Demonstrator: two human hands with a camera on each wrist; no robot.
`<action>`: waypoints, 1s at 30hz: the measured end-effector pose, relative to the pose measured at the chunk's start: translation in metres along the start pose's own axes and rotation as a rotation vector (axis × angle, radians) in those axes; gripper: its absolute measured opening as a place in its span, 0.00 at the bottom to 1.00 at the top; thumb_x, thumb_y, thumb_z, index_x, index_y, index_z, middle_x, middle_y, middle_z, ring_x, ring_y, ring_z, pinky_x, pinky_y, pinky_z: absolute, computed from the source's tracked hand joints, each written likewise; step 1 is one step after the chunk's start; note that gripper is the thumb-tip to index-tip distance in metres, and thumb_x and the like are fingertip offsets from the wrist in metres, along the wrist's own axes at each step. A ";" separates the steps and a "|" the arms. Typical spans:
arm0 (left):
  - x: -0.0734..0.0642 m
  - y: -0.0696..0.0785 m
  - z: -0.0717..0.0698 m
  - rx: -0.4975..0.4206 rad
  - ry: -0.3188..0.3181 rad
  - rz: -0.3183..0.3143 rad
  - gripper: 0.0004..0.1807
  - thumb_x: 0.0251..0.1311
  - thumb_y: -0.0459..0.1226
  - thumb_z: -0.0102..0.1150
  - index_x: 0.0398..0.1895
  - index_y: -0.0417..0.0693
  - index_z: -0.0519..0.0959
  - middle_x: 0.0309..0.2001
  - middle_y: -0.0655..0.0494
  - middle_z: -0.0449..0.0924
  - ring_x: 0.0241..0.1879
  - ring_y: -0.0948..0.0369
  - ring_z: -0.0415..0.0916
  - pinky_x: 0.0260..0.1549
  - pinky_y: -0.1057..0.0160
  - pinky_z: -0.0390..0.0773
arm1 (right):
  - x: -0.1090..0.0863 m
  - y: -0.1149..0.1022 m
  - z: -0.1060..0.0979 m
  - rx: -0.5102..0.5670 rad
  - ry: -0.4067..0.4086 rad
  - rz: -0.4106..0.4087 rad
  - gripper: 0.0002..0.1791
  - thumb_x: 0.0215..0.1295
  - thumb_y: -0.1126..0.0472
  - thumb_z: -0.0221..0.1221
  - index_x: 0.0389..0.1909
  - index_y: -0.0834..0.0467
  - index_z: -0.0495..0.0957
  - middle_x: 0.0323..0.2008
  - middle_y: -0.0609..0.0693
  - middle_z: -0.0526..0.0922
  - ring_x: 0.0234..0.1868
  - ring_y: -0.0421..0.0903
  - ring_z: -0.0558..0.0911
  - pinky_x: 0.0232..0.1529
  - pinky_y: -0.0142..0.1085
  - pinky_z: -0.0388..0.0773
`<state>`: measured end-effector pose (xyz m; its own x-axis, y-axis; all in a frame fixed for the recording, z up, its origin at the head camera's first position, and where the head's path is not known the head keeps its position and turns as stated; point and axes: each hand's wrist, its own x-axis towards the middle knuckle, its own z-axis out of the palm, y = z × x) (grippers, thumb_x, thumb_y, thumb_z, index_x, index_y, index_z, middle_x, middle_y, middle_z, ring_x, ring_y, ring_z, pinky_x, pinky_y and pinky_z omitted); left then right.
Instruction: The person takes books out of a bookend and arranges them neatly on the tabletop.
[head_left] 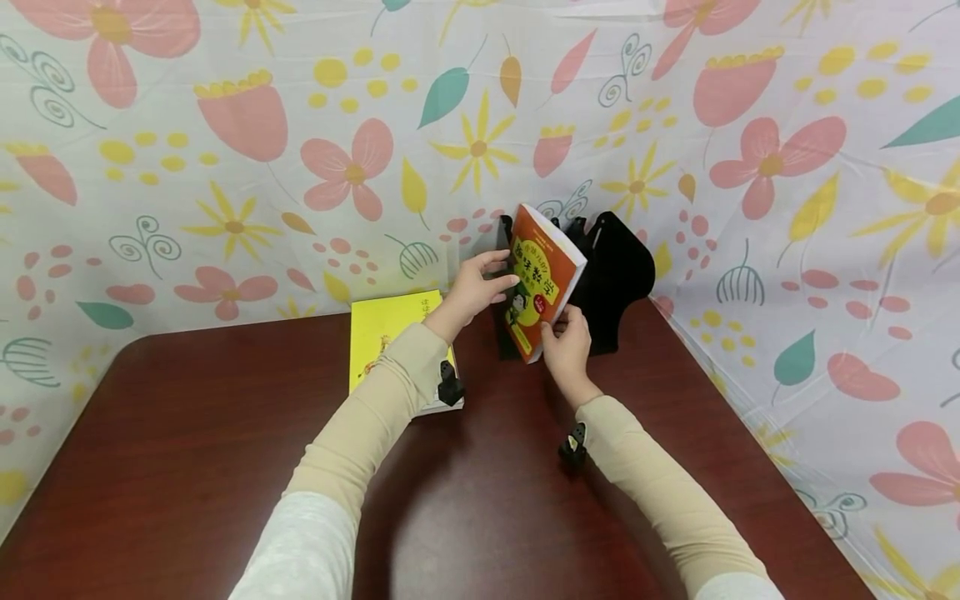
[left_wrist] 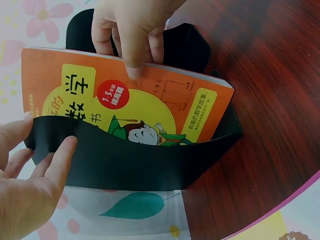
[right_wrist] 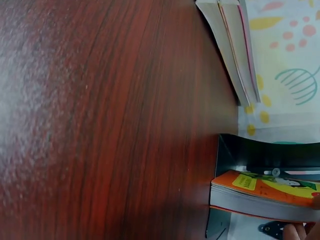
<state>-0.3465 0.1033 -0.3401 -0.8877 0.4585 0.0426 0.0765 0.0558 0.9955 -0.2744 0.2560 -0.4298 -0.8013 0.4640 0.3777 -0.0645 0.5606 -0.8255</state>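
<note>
An orange book (head_left: 536,279) with a yellow cartoon patch on its cover stands tilted in a black book holder (head_left: 622,258). My right hand (head_left: 567,342) grips it by its near edge, and in the left wrist view the right thumb (left_wrist: 134,72) presses on the cover. My left hand (head_left: 480,287) is at the holder's left side panel (left_wrist: 115,160), with spread fingers right at the panel's edge and outer face. In the right wrist view the book's pages (right_wrist: 260,200) show inside the holder, while only fingertips of my right hand (right_wrist: 300,231) appear at the corner.
A stack topped by a yellow book (head_left: 390,321) lies left of the holder, partly behind my left forearm. The dark red wooden table (head_left: 202,433) meets a flower-patterned cloth (head_left: 247,192) at the back and on the right.
</note>
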 end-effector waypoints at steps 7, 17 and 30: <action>0.001 -0.002 0.001 -0.027 0.008 -0.027 0.30 0.64 0.33 0.58 0.69 0.48 0.65 0.66 0.45 0.65 0.60 0.50 0.71 0.51 0.58 0.79 | 0.000 0.001 -0.001 -0.026 -0.018 -0.023 0.13 0.65 0.70 0.55 0.49 0.68 0.70 0.45 0.64 0.73 0.46 0.58 0.78 0.47 0.47 0.79; 0.003 0.000 0.005 -0.023 0.005 -0.025 0.30 0.64 0.34 0.57 0.69 0.48 0.64 0.67 0.46 0.64 0.61 0.51 0.71 0.52 0.58 0.78 | -0.006 0.001 -0.007 -0.011 0.000 -0.029 0.14 0.66 0.69 0.54 0.50 0.69 0.70 0.46 0.65 0.73 0.47 0.59 0.78 0.48 0.47 0.79; -0.001 0.000 0.001 -0.053 0.008 -0.041 0.30 0.64 0.33 0.56 0.69 0.48 0.64 0.67 0.45 0.64 0.60 0.50 0.71 0.53 0.56 0.78 | -0.020 0.001 -0.014 -0.017 -0.004 -0.061 0.13 0.64 0.70 0.55 0.48 0.70 0.70 0.44 0.65 0.74 0.44 0.59 0.79 0.45 0.49 0.80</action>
<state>-0.3455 0.1040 -0.3401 -0.8934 0.4493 0.0018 0.0157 0.0274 0.9995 -0.2498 0.2566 -0.4324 -0.7983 0.4264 0.4253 -0.1027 0.5994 -0.7938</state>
